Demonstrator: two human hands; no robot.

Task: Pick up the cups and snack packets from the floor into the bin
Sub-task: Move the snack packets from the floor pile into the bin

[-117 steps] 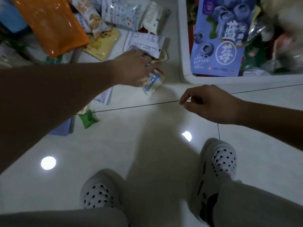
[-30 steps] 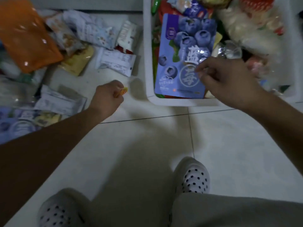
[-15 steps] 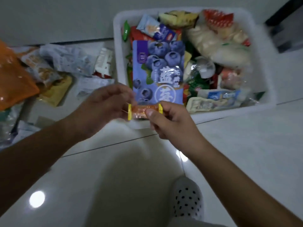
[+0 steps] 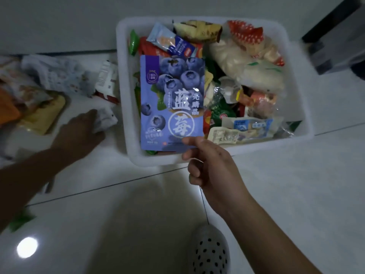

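The right hand (image 4: pixel 209 163) hung over the near rim of the white bin (image 4: pixel 158 161), its fingers loosely curled and its thumb at the lower corner of the purple blueberry packet (image 4: pixel 171 99); whether it held anything could not be told. That packet lay on top of the heap in the bin, stretching away from the right hand's fingertips, and further packets filled the bin beyond and to the right of it, among them a large pale bag (image 4: pixel 246 64). The left hand (image 4: pixel 79 133) reached out over the floor (image 4: pixel 276 194) to the left of the bin, fingers extended against a crumpled white packet (image 4: pixel 106 119) just beside the bin's left wall; blur hid whether they had closed on it. Beyond that hand a red-and-white packet (image 4: pixel 106 82) lay on the floor near the bin, and to its left lay a yellow packet (image 4: pixel 43 115) and the edge of an orange packet (image 4: pixel 7 109). A green scrap (image 4: pixel 19 222) lay under the left forearm. Below the right wrist was a white shoe with black dots (image 4: pixel 211 252).
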